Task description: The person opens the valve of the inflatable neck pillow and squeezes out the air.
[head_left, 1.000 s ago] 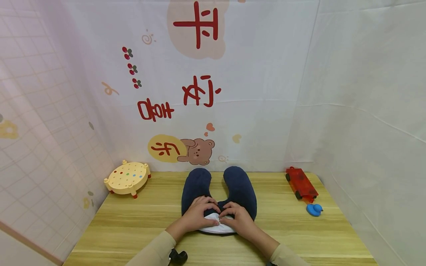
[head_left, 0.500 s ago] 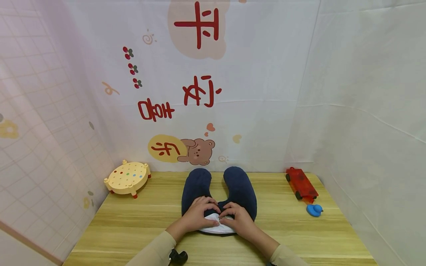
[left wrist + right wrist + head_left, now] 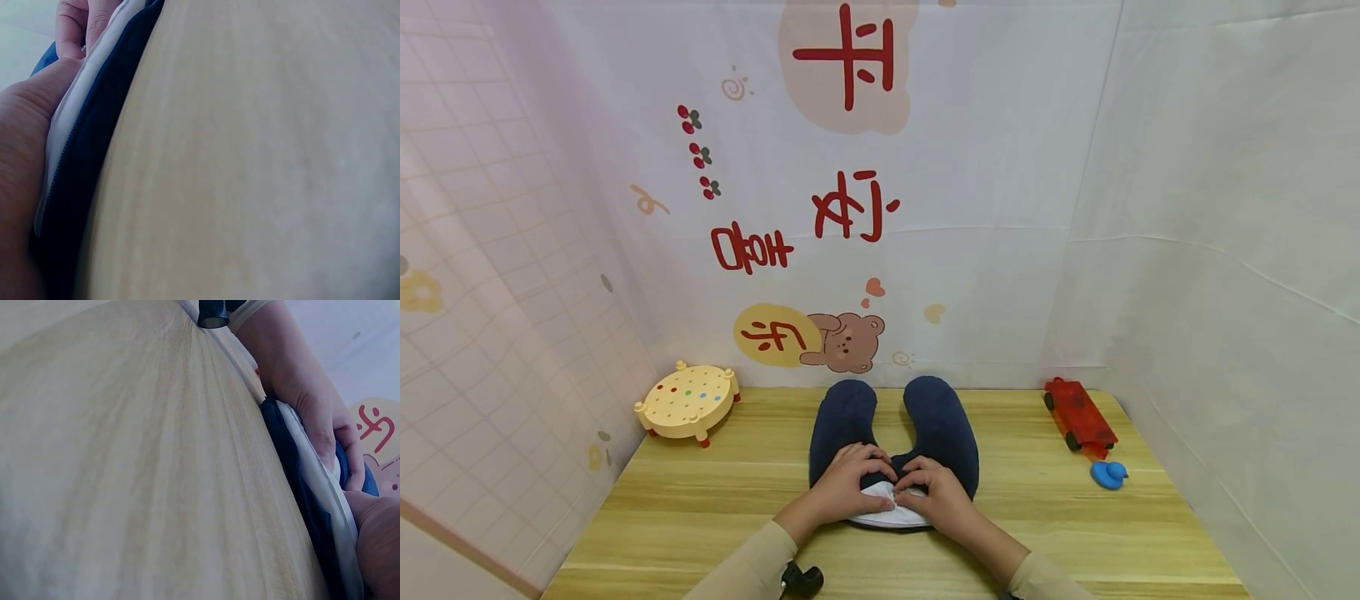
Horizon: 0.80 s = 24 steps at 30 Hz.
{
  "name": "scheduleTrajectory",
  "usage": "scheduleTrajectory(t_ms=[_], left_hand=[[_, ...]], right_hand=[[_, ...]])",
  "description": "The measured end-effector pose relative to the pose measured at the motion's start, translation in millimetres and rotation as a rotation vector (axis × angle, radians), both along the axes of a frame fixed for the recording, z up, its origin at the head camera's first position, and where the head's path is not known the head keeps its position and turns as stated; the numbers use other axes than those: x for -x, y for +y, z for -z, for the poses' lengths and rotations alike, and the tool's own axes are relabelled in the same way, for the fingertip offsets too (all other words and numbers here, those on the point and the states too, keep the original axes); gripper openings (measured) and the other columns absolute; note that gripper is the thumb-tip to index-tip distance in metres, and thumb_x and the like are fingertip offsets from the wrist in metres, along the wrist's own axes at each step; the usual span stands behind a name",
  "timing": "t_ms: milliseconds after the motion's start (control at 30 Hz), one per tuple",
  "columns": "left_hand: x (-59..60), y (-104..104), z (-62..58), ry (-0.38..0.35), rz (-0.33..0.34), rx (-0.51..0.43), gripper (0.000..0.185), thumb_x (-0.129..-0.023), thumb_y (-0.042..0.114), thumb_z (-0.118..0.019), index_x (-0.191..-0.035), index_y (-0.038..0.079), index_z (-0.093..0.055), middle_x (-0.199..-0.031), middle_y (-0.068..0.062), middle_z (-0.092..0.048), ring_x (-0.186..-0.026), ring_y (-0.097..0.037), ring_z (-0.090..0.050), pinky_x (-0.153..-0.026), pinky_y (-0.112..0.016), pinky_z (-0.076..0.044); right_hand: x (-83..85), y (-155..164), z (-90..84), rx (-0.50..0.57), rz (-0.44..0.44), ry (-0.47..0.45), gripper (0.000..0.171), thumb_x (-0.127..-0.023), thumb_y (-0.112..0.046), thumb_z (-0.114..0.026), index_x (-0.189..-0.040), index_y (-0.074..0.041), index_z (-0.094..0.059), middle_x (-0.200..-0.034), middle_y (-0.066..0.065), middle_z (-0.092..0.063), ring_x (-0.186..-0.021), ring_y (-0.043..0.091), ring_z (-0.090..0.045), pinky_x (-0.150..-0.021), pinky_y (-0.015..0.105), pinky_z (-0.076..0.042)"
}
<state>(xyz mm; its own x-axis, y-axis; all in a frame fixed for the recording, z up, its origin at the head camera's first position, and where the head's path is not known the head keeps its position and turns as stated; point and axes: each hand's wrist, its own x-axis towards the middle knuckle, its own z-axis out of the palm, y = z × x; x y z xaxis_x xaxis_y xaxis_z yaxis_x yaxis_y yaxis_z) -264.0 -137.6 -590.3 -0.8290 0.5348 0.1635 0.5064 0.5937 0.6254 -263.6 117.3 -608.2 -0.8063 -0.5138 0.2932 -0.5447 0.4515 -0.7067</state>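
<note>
A yellow toy stool (image 3: 688, 401) sits far left of a navy neck pillow (image 3: 940, 425) (mid-table). The left hand (image 3: 842, 487) and right hand (image 3: 942, 496) pinch its white inner lining (image 3: 880, 515). A red toy (image 3: 1078, 414) lies right of the pillow.

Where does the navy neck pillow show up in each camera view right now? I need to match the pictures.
Head: the navy neck pillow lies centre on the wooden table, both hands on its near end.
Left wrist: a dark blue band down the left side, beside the left hand.
Right wrist: a dark blue edge at lower right, under the left hand.
Shared landmark: the white inner fabric along the pillow's opening.
</note>
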Motion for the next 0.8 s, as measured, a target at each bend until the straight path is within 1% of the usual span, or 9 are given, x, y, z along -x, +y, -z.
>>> scheduleTrajectory(t_ms=[267,467,700,800], left_hand=[[-0.7,0.3,-1.0,-0.002,0.0,0.005,0.033,-0.092,0.046,-0.09,-0.12,0.031,-0.081,-0.139,0.006,-0.064,-0.147,-0.033,-0.047,-0.126,-0.069,-0.026],[0.0,0.4,0.3,-0.006,-0.004,0.004,0.034,-0.092,0.047,-0.09,-0.12,0.03,-0.081,-0.139,0.007,-0.064,-0.149,-0.035,-0.046,-0.126,-0.069,-0.025],[1.3,0.3,2.1,0.013,0.001,0.012,0.034,-0.092,0.049,-0.09,-0.12,0.031,-0.081,-0.138,0.009,-0.063,-0.14,-0.027,-0.051,-0.123,-0.066,-0.03],[1.4,0.8,1.2,0.012,0.002,0.015,0.035,-0.092,0.049,-0.09,-0.12,0.031,-0.081,-0.138,0.009,-0.063,-0.14,-0.027,-0.051,-0.123,-0.066,-0.03]], right_hand=[[0.1,0.1,0.7,-0.001,0.001,-0.006,0.007,-0.096,-0.023,-0.089,-0.1,-0.028,-0.088,-0.117,-0.011,-0.072,-0.117,0.017,-0.067,-0.104,0.04,-0.057],[-0.4,-0.1,-0.3,0.002,0.002,-0.005,0.007,-0.095,-0.024,-0.09,-0.1,-0.027,-0.088,-0.117,-0.011,-0.072,-0.116,0.016,-0.067,-0.104,0.04,-0.057],[-1.5,-0.6,-1.7,-0.003,0.005,-0.007,0.006,-0.095,-0.022,-0.09,-0.1,-0.025,-0.088,-0.119,-0.007,-0.073,-0.116,0.016,-0.066,-0.104,0.04,-0.057],[-0.9,-0.3,-1.9,-0.006,0.004,0.002,0.006,-0.095,-0.022,-0.09,-0.1,-0.024,-0.088,-0.118,-0.005,-0.073,-0.116,0.017,-0.067,-0.104,0.041,-0.056]])
